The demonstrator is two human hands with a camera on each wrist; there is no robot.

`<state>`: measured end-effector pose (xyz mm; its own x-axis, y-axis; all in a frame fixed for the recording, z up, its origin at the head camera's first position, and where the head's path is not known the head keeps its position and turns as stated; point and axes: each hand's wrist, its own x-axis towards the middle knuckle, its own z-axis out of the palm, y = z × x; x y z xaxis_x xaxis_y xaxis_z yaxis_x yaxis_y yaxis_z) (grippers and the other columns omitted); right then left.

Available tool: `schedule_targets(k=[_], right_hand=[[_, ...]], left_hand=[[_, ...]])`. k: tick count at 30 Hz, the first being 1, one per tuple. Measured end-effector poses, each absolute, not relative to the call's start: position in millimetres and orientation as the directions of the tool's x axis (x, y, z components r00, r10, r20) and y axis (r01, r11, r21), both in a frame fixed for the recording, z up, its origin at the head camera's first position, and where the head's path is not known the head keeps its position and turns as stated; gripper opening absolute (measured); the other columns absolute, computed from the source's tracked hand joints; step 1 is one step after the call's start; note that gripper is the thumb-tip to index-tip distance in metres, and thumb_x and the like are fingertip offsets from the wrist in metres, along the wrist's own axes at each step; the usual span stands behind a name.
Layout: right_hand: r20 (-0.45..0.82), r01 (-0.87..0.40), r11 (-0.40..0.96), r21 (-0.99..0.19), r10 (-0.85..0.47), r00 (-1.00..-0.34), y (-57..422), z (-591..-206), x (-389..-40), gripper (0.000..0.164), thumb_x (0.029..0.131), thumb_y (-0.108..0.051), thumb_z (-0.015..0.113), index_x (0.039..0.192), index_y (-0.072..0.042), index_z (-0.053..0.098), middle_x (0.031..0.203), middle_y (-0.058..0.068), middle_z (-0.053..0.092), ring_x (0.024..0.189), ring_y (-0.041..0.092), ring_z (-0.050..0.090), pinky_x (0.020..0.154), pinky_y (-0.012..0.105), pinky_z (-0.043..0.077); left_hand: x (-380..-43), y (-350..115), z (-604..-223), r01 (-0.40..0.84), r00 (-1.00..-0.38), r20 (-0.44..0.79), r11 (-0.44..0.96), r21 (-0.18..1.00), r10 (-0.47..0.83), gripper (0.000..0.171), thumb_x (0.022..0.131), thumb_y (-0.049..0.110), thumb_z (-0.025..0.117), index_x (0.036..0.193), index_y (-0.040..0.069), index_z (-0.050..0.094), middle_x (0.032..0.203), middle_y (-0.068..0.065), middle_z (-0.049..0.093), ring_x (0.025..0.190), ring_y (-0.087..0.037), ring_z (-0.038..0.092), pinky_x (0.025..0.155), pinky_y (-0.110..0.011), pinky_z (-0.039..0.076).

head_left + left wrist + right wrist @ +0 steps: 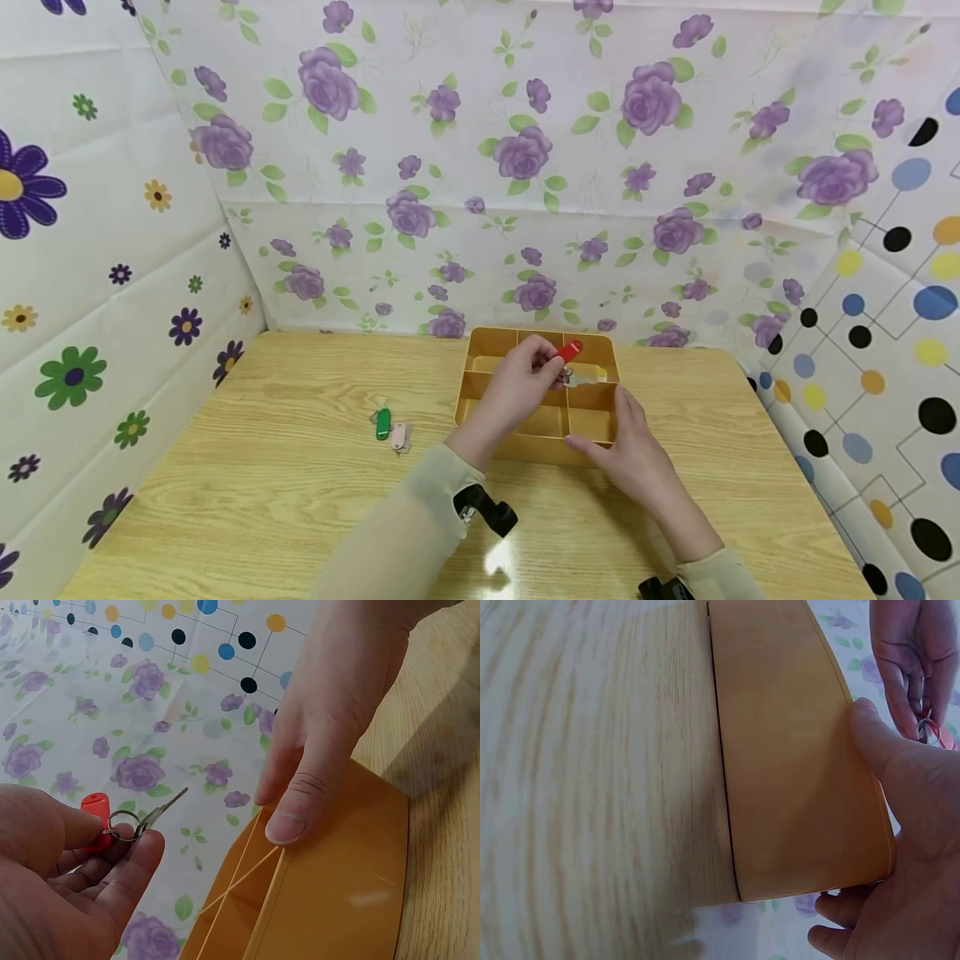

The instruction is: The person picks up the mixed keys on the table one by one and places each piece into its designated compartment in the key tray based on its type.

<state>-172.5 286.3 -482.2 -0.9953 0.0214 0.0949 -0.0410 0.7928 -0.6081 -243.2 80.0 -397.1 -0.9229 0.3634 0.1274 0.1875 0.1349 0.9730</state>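
Holding a red key tag [570,351] over a divided orange box [525,451]

The left hand [523,379] pinches the tag between its thumb and bent fingers, above the box's back row. From the tag, a metal ring [124,812] carries a key [161,813], which projects past the fingertips in the left wrist view. Gripping the plastic body rather than the metal presumably gives the fingers a broad surface and leaves the key and ring free to swing. In the head view the key lies over the back right compartment; whether it touches the floor there cannot be told.

The right hand [641,457] is spread rather than clenched about the near right corner of the box. Its thumb rests on the front rim and its fingers lie along the right side, a placement that probably steadies the box against sliding on the smooth table [262,483]. By staying at the corner, this hand also leaves the compartments accessible from above.

To the left of the box, well apart from it, a green key tag [383,423] and a pink key tag [399,436] lie close beside each other on the table, within easy reach, it seems, of the left hand.
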Motion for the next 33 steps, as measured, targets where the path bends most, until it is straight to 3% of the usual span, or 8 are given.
schedule_targets(k=[3, 14, 23, 27, 33], right_hand=[[0.090, -0.039, 0.790, -0.612, 0.021, -0.996, 286.2, -481.6, -172.2, 0.125, 0.099, -0.068, 0.074, 0.174, 0.004, 0.005, 0.177, 0.033, 0.013, 0.143, 0.060, 0.050, 0.105, 0.072, 0.051], [0.084, -0.039, 0.783, -0.621, 0.017, -0.996, 287.3, -481.4, -171.6, 0.126, 0.099, -0.070, 0.073, 0.174, 0.003, 0.004, 0.178, 0.033, 0.011, 0.143, 0.060, 0.050, 0.105, 0.072, 0.051], [0.069, -0.027, 0.793, -0.609, 0.020, -0.997, 286.9, -480.2, -171.4, 0.125, 0.100, -0.067, 0.074, 0.174, 0.005, 0.003, 0.178, 0.033, 0.010, 0.143, 0.060, 0.050, 0.104, 0.071, 0.052], [0.076, -0.033, 0.795, -0.606, 0.017, -0.997, 286.8, -479.8, -170.5, 0.124, 0.100, -0.067, 0.073, 0.173, 0.005, 0.005, 0.177, 0.034, 0.011, 0.141, 0.060, 0.052, 0.102, 0.070, 0.054], [0.094, -0.040, 0.790, -0.612, 0.021, -0.995, 286.7, -480.4, -171.3, 0.122, 0.100, -0.065, 0.075, 0.174, 0.004, 0.007, 0.177, 0.035, 0.013, 0.142, 0.060, 0.051, 0.104, 0.072, 0.052]], left_hand=[[-242.5, 83.1, -397.8, 0.194, -0.923, 0.128, 0.152, 0.969, 0.362, 0.004, 0.113, 0.011, 0.066, 0.111, 0.007, 0.064, 0.098, -0.007, 0.074, 0.090, -0.022, 0.078, 0.079, -0.029, 0.065], [-243.0, 92.8, -404.5, 0.235, -0.916, 0.150, 0.197, 0.952, 0.372, 0.005, 0.113, 0.011, 0.066, 0.110, 0.008, 0.064, 0.096, -0.004, 0.071, 0.097, -0.036, 0.078, 0.076, -0.027, 0.064], [-242.9, 96.2, -408.1, 0.280, -0.907, 0.166, 0.259, 0.924, 0.387, 0.005, 0.113, 0.014, 0.067, 0.110, 0.010, 0.066, 0.095, -0.001, 0.070, 0.083, -0.014, 0.072, 0.073, -0.026, 0.062], [-242.1, 96.3, -409.7, 0.356, -0.882, 0.172, 0.384, 0.852, 0.438, 0.011, 0.111, 0.022, 0.072, 0.110, 0.012, 0.068, 0.099, 0.002, 0.071, 0.087, -0.011, 0.068, 0.077, -0.027, 0.059], [-240.0, 96.2, -411.8, 0.431, -0.873, 0.184, 0.536, 0.726, 0.453, 0.023, 0.111, 0.032, 0.071, 0.120, 0.011, 0.072, 0.116, -0.005, 0.069, 0.099, -0.015, 0.062, 0.091, -0.031, 0.056]])
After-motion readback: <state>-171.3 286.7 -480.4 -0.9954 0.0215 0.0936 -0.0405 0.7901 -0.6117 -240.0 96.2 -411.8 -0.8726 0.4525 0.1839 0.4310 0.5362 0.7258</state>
